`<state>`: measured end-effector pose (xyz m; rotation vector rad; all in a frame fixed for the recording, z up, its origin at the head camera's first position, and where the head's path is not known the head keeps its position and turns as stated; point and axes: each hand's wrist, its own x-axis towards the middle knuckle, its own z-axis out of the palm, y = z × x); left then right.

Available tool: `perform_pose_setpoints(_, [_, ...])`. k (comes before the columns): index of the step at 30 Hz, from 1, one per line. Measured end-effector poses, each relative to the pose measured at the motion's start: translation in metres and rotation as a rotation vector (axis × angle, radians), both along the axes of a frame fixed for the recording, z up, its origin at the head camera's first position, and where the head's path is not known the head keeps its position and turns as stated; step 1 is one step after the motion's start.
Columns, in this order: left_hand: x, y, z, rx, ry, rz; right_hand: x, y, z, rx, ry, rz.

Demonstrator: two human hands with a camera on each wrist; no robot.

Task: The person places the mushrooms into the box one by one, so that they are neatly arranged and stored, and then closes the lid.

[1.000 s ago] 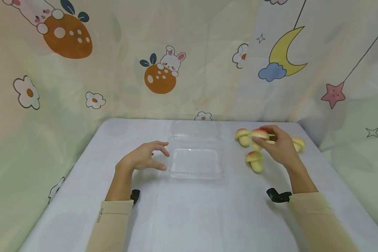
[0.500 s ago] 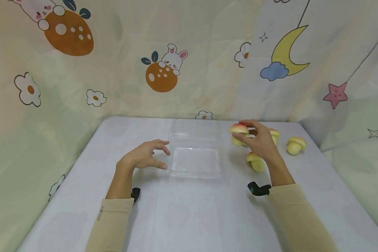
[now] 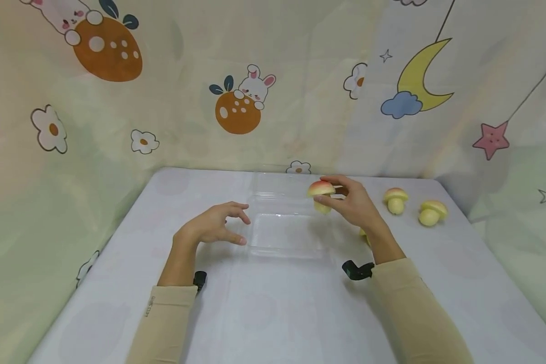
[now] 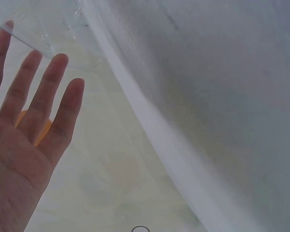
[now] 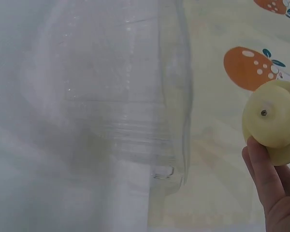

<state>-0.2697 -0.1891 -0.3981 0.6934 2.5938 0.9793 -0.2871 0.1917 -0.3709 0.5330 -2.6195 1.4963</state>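
My right hand (image 3: pixel 357 205) pinches a toy mushroom (image 3: pixel 321 189) with a red-topped, pale yellow cap, held upright over the right side of a clear plastic box (image 3: pixel 286 253). In the right wrist view the rounded stem end of the mushroom (image 5: pixel 270 116) faces the camera, and fingers (image 5: pixel 265 176) grip it. The box stands with its lid (image 3: pixel 282 184) laid back behind. At its left side is my left hand (image 3: pixel 214 223), fingers spread and holding nothing. Fingertips (image 4: pixel 60 60) lie close to the clear plastic in the left wrist view; whether they touch it I cannot tell.
Two more toy mushrooms, one upright (image 3: pixel 395 200) and one tilted (image 3: pixel 432 212), sit on the white-covered table (image 3: pixel 273 313) at the right. Another mushroom (image 3: pixel 364 234) is mostly hidden behind my right wrist. A printed cloth (image 3: pixel 300 101) hangs behind the table.
My right hand has carried the mushroom left from among the others to above the box's right side. The left hand stays beside the box. The view has shifted slightly.
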Motion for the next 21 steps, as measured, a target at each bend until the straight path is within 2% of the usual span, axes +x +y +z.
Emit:
perform_pose_setpoints(6, [0.001,0.001,0.000,0.005,-0.015,0.015,-0.004,-0.014,0.007,0.025,-0.009,0.044])
perform_pose_setpoints(11, [0.006,-0.002,-0.006,-0.012,-0.030,0.025,-0.009,-0.030,-0.001,0.009,-0.017,0.088])
perform_pose_setpoints(15, [0.005,-0.002,-0.008,-0.012,-0.004,0.017,-0.013,-0.042,-0.001,-0.003,-0.017,0.129])
perform_pose_setpoints(21, [0.000,0.001,-0.002,0.005,0.020,-0.007,-0.021,-0.057,-0.002,0.018,-0.027,0.168])
